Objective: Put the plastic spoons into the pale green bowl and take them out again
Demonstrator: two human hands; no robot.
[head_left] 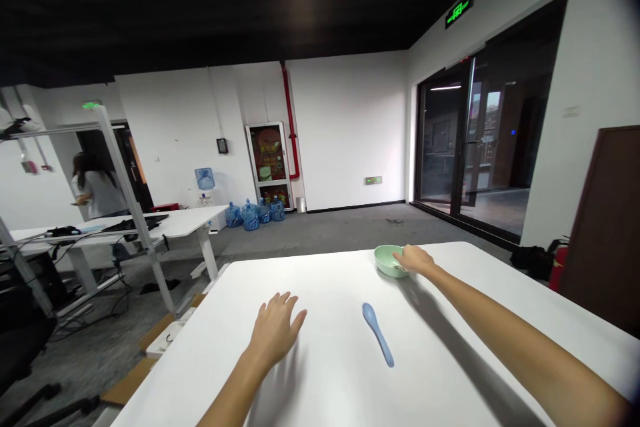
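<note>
A light green bowl (386, 263) stands near the far edge of the white table. My right hand (416, 259) grips its right rim, the thumb over the inside and the other fingers partly hidden. Closer to me lies a blue spoon (377, 333), its rounded end pointing away, and neither hand touches it. To the left of the spoon, my left hand (277, 330) is over the table with fingers spread and nothing in them.
The white table (330, 287) spans the front. Cardboard and a white box (165, 340) sit beside its left edge. Beyond are another desk (187, 221), a metal frame (125, 193), blue water bottles (250, 215) and a person (100, 188).
</note>
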